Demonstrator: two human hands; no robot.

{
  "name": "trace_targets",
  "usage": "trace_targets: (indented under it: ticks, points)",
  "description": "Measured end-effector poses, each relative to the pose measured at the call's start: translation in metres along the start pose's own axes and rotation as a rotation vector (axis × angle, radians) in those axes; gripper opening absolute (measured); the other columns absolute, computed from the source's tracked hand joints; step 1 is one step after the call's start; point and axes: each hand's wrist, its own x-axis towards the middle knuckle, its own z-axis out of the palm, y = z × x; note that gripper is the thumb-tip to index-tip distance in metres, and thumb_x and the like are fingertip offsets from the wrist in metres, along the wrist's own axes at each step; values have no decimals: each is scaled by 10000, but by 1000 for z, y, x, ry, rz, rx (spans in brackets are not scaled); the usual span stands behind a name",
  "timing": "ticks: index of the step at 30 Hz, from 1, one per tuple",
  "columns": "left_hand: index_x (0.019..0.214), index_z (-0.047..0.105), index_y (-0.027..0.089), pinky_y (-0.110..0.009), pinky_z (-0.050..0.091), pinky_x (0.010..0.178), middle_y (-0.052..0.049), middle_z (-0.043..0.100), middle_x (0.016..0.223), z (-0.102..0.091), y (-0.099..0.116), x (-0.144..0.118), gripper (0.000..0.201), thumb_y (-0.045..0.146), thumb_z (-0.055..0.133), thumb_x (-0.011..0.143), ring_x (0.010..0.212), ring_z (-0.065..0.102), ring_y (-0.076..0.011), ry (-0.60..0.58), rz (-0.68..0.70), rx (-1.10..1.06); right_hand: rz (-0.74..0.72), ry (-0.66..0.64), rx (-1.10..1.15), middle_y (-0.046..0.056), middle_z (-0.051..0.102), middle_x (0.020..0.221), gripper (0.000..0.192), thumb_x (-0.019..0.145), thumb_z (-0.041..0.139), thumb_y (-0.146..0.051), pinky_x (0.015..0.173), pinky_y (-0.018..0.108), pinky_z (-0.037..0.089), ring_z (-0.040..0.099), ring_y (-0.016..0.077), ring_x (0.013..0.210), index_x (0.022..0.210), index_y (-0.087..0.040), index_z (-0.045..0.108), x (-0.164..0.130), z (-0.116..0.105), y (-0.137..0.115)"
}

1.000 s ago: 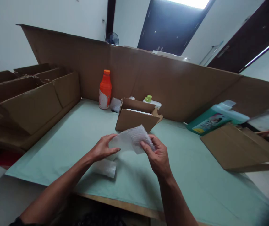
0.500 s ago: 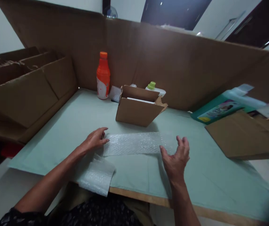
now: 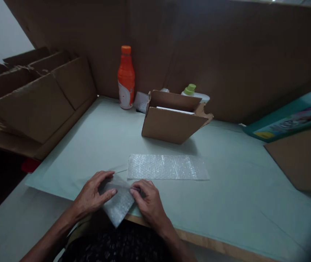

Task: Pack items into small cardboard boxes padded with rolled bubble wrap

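A small folded piece of bubble wrap (image 3: 118, 208) lies at the table's front edge, partly hanging over it. My right hand (image 3: 148, 202) pinches its right edge between thumb and fingertips. On its left side rests my left hand (image 3: 94, 193), thumb and fingers apart, the thumb touching the wrap; whether its fingers grip anything underneath is hidden. A long strip of bubble wrap (image 3: 168, 167) lies flat just beyond my hands, untouched.
A small open cardboard box (image 3: 169, 125) with something white inside stands farther back. Behind are an orange bottle (image 3: 126, 78) and a green-capped bottle (image 3: 190, 89). A divided cardboard box (image 3: 32, 105) is left; a teal jug (image 3: 286, 120) and cardboard (image 3: 305, 156) are right.
Both hands have left the flat strip and come toward the front edge. My right hand has taken hold of the smaller bubble wrap piece. The view has tilted down.
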Motion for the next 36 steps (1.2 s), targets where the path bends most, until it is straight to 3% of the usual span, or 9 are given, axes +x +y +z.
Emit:
trace_targets:
  ticks: [5, 10, 18, 21, 24, 27, 30, 33, 36]
  points:
    - [1289, 665, 208, -431, 491, 1014, -135, 689, 1293, 13, -3, 0, 670, 452, 827, 687, 1186, 628, -336, -86, -133, -324, 217, 64, 456, -21, 566, 664, 283, 864, 662, -461, 637, 270, 403, 491, 145, 647, 732, -211, 644, 9, -12, -13]
    - [948, 793, 199, -387, 520, 893, -102, 757, 1005, 26, 0, 7, 316, 435, 788, 737, 970, 675, -283, -62, -184, -551, 414, 119, 784, -30, 501, 629, 369, 739, 766, -533, 600, 254, 385, 419, 131, 608, 680, -209, 601, 12, -10, -17]
    - [613, 707, 190, -500, 481, 968, -130, 708, 1201, -2, -8, 10, 258, 444, 751, 632, 1134, 616, -391, 13, -192, -1009, 421, 465, 748, -11, 568, 688, 330, 704, 800, -509, 625, 266, 456, 492, 154, 642, 733, -226, 632, 4, -26, 5]
    - [529, 651, 199, -499, 491, 959, -102, 748, 1099, -22, -22, 15, 232, 378, 787, 585, 1063, 652, -367, 59, -176, -992, 387, 540, 594, -11, 585, 694, 324, 741, 783, -516, 635, 264, 453, 504, 153, 655, 756, -218, 657, -8, -32, 20]
    - [674, 728, 226, -471, 500, 958, -81, 757, 1085, -38, -28, 19, 137, 335, 770, 603, 1044, 667, -335, 188, -166, -947, 381, 557, 463, 2, 632, 740, 314, 766, 777, -507, 678, 269, 467, 552, 167, 712, 799, -210, 680, -22, -32, 34]
    - [794, 774, 241, -483, 472, 1016, -97, 750, 1108, -39, -17, 19, 203, 412, 753, 686, 1106, 641, -347, 230, -86, -657, 379, 512, 381, 21, 670, 783, 286, 800, 757, -480, 683, 278, 486, 592, 180, 728, 845, -205, 689, -31, -27, 40]
    - [988, 798, 285, -508, 353, 1156, -97, 703, 1270, -22, 9, 19, 362, 370, 841, 639, 1300, 529, -381, 86, 21, -321, 324, 456, 306, 33, 692, 779, 243, 848, 709, -448, 655, 281, 501, 619, 187, 704, 875, -206, 700, -35, -21, 32]
    - [1186, 742, 330, -527, 319, 1182, -88, 633, 1396, 4, 27, 24, 696, 291, 927, 516, 1372, 466, -395, -87, 87, -288, 210, 350, 260, 59, 740, 867, 181, 904, 651, -387, 738, 306, 535, 677, 214, 804, 918, -220, 719, -39, -19, 14]
    - [1005, 782, 310, -433, 497, 991, -76, 748, 1125, 18, 25, 33, 467, 295, 910, 556, 1082, 643, -331, -291, 117, -260, 117, 328, 252, 69, 753, 956, 137, 933, 623, -333, 812, 319, 544, 699, 223, 895, 952, -238, 720, -44, -26, -1]
